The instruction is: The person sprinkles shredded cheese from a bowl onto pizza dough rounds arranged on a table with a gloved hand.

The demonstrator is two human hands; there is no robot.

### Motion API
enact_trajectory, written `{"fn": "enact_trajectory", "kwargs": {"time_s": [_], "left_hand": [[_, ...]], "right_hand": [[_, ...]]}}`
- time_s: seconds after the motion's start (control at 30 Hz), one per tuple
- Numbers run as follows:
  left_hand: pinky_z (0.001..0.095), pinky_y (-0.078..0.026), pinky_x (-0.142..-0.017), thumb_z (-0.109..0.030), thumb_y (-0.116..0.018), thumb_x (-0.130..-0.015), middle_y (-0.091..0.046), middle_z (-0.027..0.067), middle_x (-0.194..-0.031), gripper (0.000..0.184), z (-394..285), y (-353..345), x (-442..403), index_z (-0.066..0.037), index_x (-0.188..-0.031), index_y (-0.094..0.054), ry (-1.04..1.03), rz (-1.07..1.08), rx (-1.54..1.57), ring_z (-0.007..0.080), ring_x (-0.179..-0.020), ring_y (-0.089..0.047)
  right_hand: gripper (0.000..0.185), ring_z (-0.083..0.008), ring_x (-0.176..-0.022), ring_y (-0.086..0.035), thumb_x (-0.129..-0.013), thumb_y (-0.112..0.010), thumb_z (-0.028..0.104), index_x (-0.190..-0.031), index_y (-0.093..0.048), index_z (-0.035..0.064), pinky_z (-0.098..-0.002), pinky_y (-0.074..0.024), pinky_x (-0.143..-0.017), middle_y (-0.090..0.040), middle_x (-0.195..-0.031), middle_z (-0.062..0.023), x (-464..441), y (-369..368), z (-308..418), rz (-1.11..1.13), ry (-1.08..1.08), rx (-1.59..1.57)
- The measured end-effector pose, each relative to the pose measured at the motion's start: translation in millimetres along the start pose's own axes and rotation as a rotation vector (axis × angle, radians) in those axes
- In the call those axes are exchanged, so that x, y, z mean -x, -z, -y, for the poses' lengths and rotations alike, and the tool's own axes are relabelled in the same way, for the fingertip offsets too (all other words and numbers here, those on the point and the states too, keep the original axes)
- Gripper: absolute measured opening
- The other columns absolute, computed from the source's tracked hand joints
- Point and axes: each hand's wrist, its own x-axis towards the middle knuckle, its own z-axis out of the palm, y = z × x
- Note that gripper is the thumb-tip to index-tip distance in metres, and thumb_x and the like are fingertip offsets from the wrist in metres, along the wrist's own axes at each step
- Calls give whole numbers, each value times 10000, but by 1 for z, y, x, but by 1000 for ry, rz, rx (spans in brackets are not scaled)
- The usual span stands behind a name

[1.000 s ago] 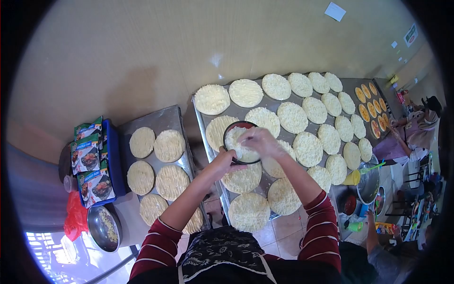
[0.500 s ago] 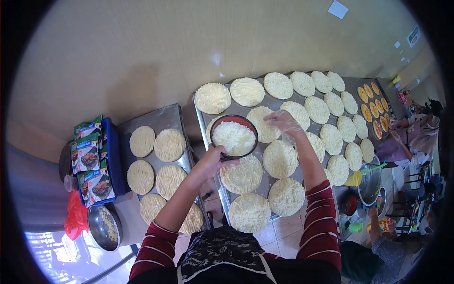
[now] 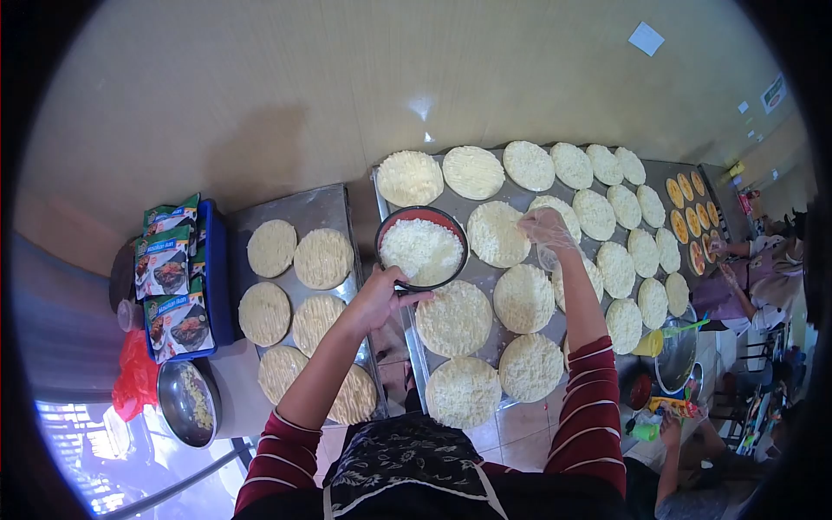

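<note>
Left hand (image 3: 379, 299): bowl (image 3: 425, 213) of white shreds (image 3: 419, 251) gripped.
Right hand (image 3: 546, 228): gloved, fingers bunched above coated rounds (image 3: 498, 236); contents, if any, unclear.

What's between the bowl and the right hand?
One round base with white crumbs on top, partly under the fingertips of the right hand, right beside the bowl. Head view.

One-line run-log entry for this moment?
left hand: holding bowl of white crumbs | right hand: gloved, over pale rounds | tray: rows of pale rounds
</note>
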Motion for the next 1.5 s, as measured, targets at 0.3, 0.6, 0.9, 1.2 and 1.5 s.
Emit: {"fn": "enact_trajectory", "kwargs": {"time_s": [0.3, 0.6, 0.9, 1.2, 1.5], "left_hand": [[432, -487, -892, -52, -410, -804, -349, 263, -1287, 529, -9, 7, 7, 66, -1246, -143, 58, 8, -7, 444, -1006, -569], [417, -480, -916, -52, -413, -808, -350, 227, -1302, 541, -14, 5, 14, 42, -1266, -142, 53, -66, 15, 419, -1027, -564], [433, -472, -948, -51, -377, -825, -455, 223, -1241, 472, -20, -7, 20, 121, -1260, -309, 21, -99, -76, 335, -1115, -510], [427, -531, -860, -42, -425, -798, -299, 266, -1285, 562, 0, 9, -1, 65, -1243, -100, 34, -76, -125, 405, -1080, -520], [484, -492, -915, 16, -399, -783, -330, 186, -1307, 554, 10, -21, -1, 27, -1293, -182, 102, -72, -154, 355, -1176, -437]], "right_hand": [[119, -143, -583, -546, -729, -603, 112, -789, -666, 31, -297, -458, -577, -605, -662, -85, -37, -19, -5, -59, 111, -31], [154, -188, -675, -603, -744, -648, 125, -849, -676, 17, -311, -475, -626, -648, -762, -118, -69, -38, 2, -93, 463, 212], [142, -228, -654, -599, -741, -638, 133, -837, -679, 37, -346, -470, -604, -636, -761, -153, -50, -24, 28, 32, 389, 342], [153, -228, -721, -613, -735, -682, 143, -832, -669, 25, -321, -491, -663, -641, -774, -115, 6, -17, 33, -187, 538, 279], [127, -306, -794, -604, -707, -665, 86, -815, -640, 25, -354, -488, -711, -621, -884, -143, 63, -141, 83, -194, 946, 167]]}}
